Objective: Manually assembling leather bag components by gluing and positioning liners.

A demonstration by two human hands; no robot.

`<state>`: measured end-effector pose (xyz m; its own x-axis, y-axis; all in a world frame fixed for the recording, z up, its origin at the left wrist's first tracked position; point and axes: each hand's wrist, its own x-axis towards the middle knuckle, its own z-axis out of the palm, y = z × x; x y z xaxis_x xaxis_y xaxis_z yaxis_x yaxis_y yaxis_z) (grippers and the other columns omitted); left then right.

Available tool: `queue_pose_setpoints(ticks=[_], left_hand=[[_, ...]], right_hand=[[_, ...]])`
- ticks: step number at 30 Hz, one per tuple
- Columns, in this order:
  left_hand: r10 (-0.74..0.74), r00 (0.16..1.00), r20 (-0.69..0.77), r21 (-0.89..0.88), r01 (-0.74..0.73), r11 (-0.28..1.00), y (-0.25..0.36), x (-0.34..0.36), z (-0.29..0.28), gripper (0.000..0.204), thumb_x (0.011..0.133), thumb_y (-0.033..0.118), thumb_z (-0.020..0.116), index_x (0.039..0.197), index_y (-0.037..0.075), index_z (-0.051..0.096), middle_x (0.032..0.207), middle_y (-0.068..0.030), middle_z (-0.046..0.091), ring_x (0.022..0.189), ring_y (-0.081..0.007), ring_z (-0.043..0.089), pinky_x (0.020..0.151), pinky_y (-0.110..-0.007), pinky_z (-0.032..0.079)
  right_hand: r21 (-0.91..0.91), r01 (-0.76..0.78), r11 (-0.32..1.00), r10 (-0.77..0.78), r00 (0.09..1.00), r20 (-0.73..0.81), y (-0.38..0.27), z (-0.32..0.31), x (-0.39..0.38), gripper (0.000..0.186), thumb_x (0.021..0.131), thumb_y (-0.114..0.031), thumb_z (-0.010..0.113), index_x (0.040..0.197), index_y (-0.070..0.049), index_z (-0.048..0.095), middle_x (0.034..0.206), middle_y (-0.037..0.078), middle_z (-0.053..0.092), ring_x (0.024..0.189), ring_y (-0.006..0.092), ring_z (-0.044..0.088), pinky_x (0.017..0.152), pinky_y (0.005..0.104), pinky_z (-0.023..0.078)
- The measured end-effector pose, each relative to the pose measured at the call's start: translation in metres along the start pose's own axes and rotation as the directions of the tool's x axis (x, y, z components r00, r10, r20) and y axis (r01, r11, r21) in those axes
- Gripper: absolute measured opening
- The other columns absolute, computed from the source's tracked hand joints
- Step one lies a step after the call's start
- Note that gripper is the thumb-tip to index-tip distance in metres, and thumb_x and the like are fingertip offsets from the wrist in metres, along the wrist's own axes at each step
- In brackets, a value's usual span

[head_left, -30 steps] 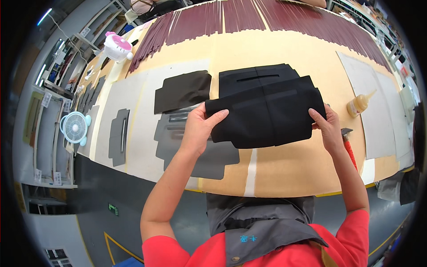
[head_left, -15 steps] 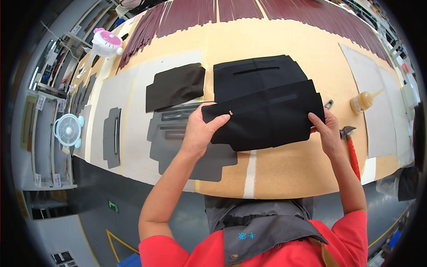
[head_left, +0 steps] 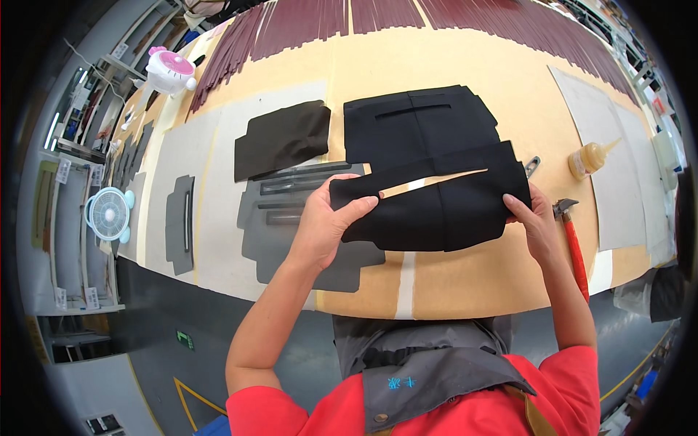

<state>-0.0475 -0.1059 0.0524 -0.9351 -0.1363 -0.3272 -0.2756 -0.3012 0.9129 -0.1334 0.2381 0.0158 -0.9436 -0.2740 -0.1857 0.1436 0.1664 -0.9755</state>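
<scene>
Between my two hands a black sheet panel (head_left: 458,211) with notched corners is held up, tilted, above the table. A long slit in it gapes, and the pale tabletop shows through. My left hand (head_left: 327,221) pinches its left end, thumb on top beside the slit. Gripping the right end is my right hand (head_left: 534,221), with the thumb on the face and the fingers behind. Behind it another black panel (head_left: 414,120) with a narrow slot lies flat, partly covered by the held one. Dark grey notched pieces (head_left: 313,251) lie under and beside my left hand.
A dark brown piece (head_left: 283,139) lies at centre left. On the right are a red-handled hammer (head_left: 574,243), a nozzle bottle (head_left: 587,161) and a small metal tool (head_left: 532,166). Two small fans (head_left: 110,214) stand left. Maroon strips (head_left: 436,16) line the far edge.
The slit in the held panel has spread from nearly closed to a wide gap. Both hands keep their hold on its ends, and the panel has tilted slightly.
</scene>
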Motion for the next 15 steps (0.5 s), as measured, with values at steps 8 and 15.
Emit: queue_pose_setpoints(ticks=[8, 15], left_hand=[[0.021, 1.000, -0.013, 0.201, -0.018, 0.979, 0.004, -0.035, 0.020, 0.037, 0.086, 0.000, 0.076, 0.118, 0.003, 0.058, 0.105, -0.0100, 0.073, 0.096, -0.0149, 0.069, 0.092, -0.030, 0.054], [0.725, 0.413, 0.551, 0.557, -0.829, 0.049, -0.066, -0.057, 0.025, 0.042, 0.063, -0.012, 0.081, 0.100, 0.005, 0.071, 0.094, -0.0045, 0.075, 0.083, -0.0220, 0.066, 0.070, -0.031, 0.054]], right_hand=[[0.111, 0.081, 0.991, -0.081, 0.997, -0.001, 0.013, -0.012, -0.019, 0.036, 0.096, -0.010, 0.070, 0.130, -0.004, 0.063, 0.114, 0.002, 0.071, 0.102, 0.0089, 0.065, 0.087, 0.0255, 0.052], [-0.193, 0.336, 0.922, -0.354, 0.933, -0.068, 0.032, -0.037, -0.027, 0.019, 0.092, 0.005, 0.065, 0.109, -0.002, 0.066, 0.112, 0.008, 0.070, 0.111, 0.0175, 0.063, 0.101, 0.0313, 0.048]])
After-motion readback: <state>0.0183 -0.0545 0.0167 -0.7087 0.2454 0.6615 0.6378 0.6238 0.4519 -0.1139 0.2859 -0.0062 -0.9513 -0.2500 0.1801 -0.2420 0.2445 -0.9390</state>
